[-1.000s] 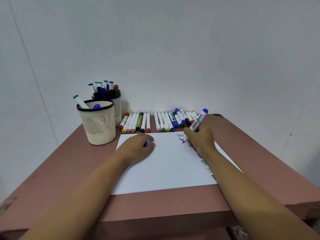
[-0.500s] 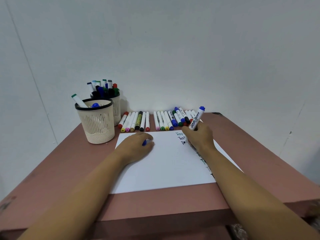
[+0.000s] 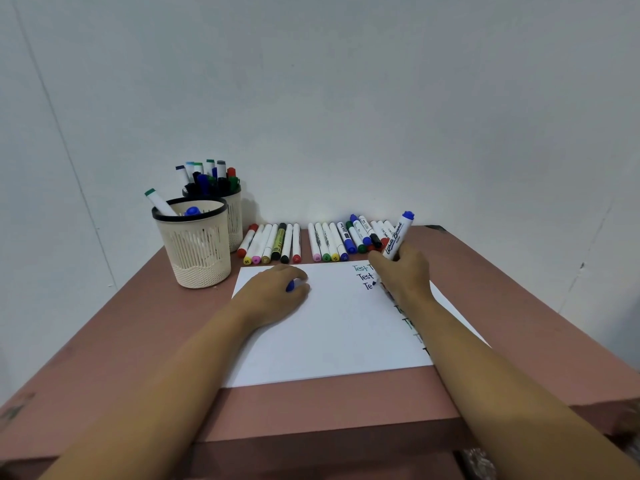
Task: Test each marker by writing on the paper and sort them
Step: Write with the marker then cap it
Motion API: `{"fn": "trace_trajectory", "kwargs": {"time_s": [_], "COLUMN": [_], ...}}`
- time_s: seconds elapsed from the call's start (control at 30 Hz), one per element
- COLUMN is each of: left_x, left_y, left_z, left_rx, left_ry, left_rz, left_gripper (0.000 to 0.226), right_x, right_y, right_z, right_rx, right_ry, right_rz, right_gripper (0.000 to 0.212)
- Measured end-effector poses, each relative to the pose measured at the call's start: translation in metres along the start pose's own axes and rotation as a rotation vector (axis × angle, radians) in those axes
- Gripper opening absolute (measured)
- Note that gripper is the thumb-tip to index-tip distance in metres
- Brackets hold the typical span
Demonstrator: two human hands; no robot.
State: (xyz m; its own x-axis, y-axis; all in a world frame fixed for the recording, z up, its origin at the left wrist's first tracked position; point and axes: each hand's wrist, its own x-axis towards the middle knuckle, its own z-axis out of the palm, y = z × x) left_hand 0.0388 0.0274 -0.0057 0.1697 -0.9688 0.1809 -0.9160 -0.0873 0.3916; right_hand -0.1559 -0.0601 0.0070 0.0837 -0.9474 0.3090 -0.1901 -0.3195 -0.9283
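One marker (image 3: 397,238) in curled right hand (image 3: 404,276).

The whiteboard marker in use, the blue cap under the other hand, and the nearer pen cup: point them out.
whiteboard marker (image 3: 394,241), head view, labelled white barrel above the right hand (image 3: 403,276).
blue cap (image 3: 290,286), head view, blue part showing under the left hand (image 3: 273,295).
nearer pen cup (image 3: 198,252), head view, slatted front wall.
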Motion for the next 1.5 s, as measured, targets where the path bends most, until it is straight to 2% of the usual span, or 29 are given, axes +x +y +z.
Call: {"fn": "trace_trajectory", "kwargs": {"time_s": [0.53,0.73,1.5], "left_x": [0.0003,0.0004,-0.0013], "left_y": [-0.0023,-0.0007,-0.0003], "left_z": [0.0012,0.0003,-0.0012], "left_rx": [-0.006,-0.002,-0.01], "left_ry": [0.01,0.003,-0.006], "left_rz": [0.008,0.011,0.0], "left_gripper": [0.034,0.035,0.036], "right_x": [-0.0005,0.0032,0.0025], "right_y": [-0.0014,-0.0006,0.0004], "right_z": [-0.0006,-0.0013,-0.0008], "right_rx": [-0.013,0.021,0.0], "right_ry": [-0.018,0.07,0.031], "right_rz": [0.015,0.059,0.025], "right_gripper": [0.023,0.024,0.015]}}
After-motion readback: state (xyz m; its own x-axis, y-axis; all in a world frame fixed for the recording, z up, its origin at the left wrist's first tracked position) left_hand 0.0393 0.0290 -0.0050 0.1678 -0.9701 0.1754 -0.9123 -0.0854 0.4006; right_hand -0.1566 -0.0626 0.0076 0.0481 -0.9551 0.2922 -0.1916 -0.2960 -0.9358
